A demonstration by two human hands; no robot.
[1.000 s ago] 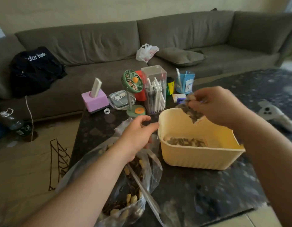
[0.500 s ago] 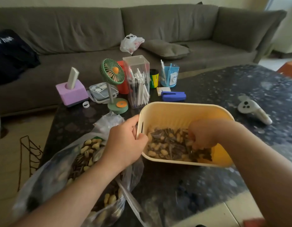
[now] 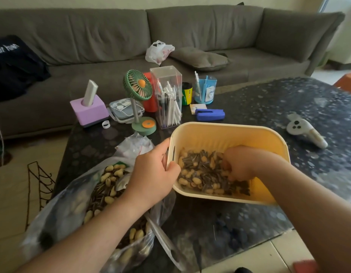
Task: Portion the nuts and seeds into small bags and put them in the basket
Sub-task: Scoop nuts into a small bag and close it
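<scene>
Dark speckled table [image 3: 269, 107], tilted yellow basket [image 3: 226, 134], peanuts, striped seeds [image 3: 204, 172]

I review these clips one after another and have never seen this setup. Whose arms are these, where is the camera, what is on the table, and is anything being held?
There is no machine here: a person works with two bare hands, and the one camera sits on their head, looking forward and down. So the arms coming in from the bottom edge are the wearer's own.

The left hand grips the near left rim of the yellow basket, thumb inside. The right hand is down in the basket, its fingers buried in loose peanuts and sunflower seeds; what it holds there is hidden.

On the dark table, beside the basket, lies a big clear bag of the same mix. Further back stand a small green fan, a clear pen box, a blue stapler and a purple holder. A grey sofa is behind.
</scene>
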